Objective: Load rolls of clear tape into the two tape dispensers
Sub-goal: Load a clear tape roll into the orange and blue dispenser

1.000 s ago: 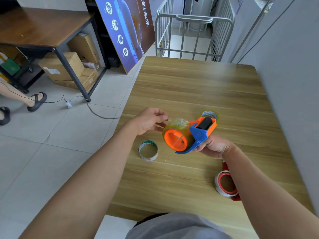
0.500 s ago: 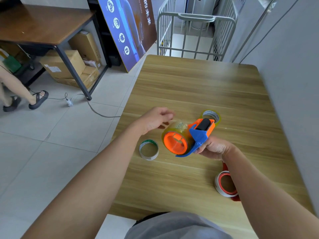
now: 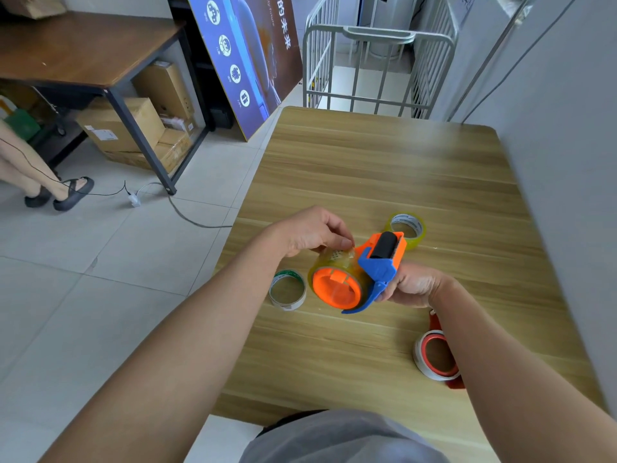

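We are gripping dispenser [image 3: 374, 272] handle in right hand [image 3: 412, 289], roll [image 3: 334, 279] already sitting on hub. Left hand [image 3: 314, 232] fingertips are pinching tape end atop roll. Risking: end slipping, resticking, or catching blade near roller [image 3: 384, 245].

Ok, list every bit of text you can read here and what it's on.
"的未来" on the blue poster, leaning by the desk; its smaller captions are too small to read.
Carton label: blurred.
Print inside the tape roll on the table: blurred.
Sign on the far wall: unreadable.
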A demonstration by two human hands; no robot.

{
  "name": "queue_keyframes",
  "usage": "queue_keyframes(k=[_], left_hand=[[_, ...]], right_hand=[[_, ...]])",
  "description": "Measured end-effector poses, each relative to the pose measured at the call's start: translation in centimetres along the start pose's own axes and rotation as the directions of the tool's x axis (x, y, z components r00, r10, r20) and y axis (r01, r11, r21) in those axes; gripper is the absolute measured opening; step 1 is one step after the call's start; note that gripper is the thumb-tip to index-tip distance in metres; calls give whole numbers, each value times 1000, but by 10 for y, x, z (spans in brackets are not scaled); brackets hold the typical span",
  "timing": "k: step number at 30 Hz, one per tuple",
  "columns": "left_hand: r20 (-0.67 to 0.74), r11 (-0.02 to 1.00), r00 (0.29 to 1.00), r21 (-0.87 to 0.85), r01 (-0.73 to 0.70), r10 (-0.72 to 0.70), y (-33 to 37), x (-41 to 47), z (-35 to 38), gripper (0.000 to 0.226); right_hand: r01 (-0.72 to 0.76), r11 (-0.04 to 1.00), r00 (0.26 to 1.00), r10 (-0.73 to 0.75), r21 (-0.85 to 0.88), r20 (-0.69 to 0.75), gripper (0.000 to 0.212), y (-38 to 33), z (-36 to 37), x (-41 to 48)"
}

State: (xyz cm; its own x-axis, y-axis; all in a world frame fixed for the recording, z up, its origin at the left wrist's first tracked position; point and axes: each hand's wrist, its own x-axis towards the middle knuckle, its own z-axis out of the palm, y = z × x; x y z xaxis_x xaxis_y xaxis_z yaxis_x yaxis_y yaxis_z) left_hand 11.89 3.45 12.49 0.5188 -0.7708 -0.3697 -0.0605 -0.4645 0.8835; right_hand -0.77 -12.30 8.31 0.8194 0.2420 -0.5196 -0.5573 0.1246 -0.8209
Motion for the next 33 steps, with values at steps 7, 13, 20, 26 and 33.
queue_keyframes(k=[7,13,20,26,33], left_hand=[[-138,994,986,-43,-99,92,-1,2,10,24],[-216,974,966,-142,-174,140,-3,1,15,22],[-240,926,968,-376,-28,-69,-1,5,13,15],[-322,831,906,-554,55,-275,6,11,7,24],[-237,867,963,-497,-10,-125,3,6,-2,18]], right_hand=[[51,997,999,-52,55,15,36,0,-4,4],[104,985,992,-113,141,58,41,-3,-7,1],[195,879,973,-230,436,27,45,-7,-7,1],[227,889,971,-176,398,-160,59,-13,-7,13],[262,863,924,-95,432,-371,24,-15,-7,25]])
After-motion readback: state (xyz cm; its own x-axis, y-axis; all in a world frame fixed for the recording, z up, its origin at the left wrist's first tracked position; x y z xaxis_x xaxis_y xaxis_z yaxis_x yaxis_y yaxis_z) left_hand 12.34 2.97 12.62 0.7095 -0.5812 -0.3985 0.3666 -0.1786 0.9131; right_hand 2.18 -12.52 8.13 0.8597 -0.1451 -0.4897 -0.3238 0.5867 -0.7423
